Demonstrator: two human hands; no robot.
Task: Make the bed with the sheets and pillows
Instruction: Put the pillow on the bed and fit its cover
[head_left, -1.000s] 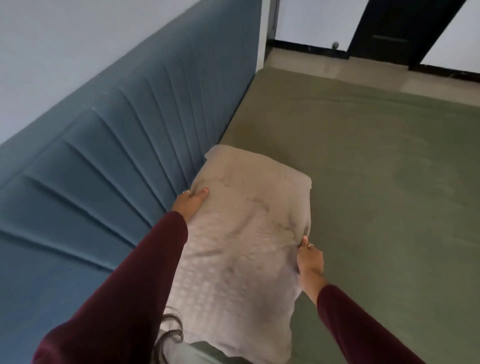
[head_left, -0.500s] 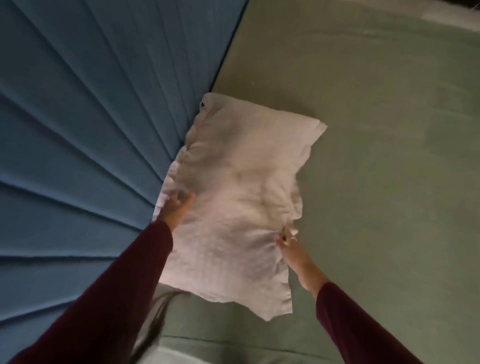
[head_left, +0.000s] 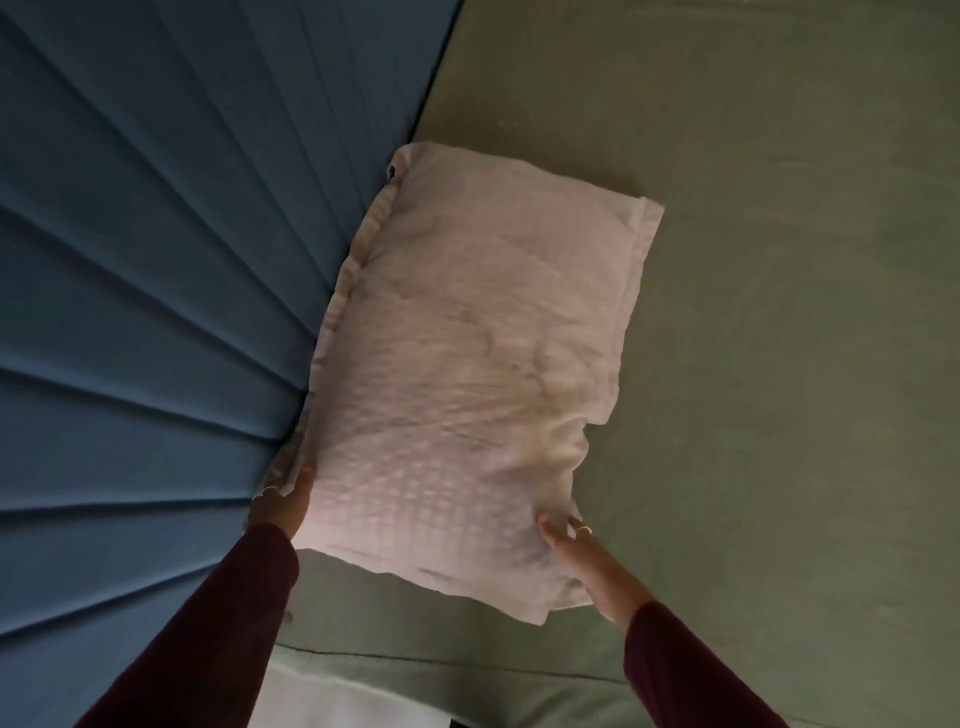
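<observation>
A pale pinkish-white pillow (head_left: 467, 374) lies flat on the green sheet (head_left: 779, 312), its long left edge pressed against the blue headboard (head_left: 156, 260). My left hand (head_left: 283, 501) holds the pillow's near-left corner, with the fingers partly hidden under the edge. At the near-right corner, my right hand (head_left: 582, 556) grips the bunched fabric. Both arms wear dark red sleeves.
The padded blue headboard with fan-like ribs fills the left side. The green sheet covers the mattress to the right and behind the pillow. A white strip of mattress or bedding (head_left: 343, 701) shows below the sheet's near edge.
The pillow has been laid down flat against the headboard. Both hands slid along its sides toward the near corners. The view tilted further down.
</observation>
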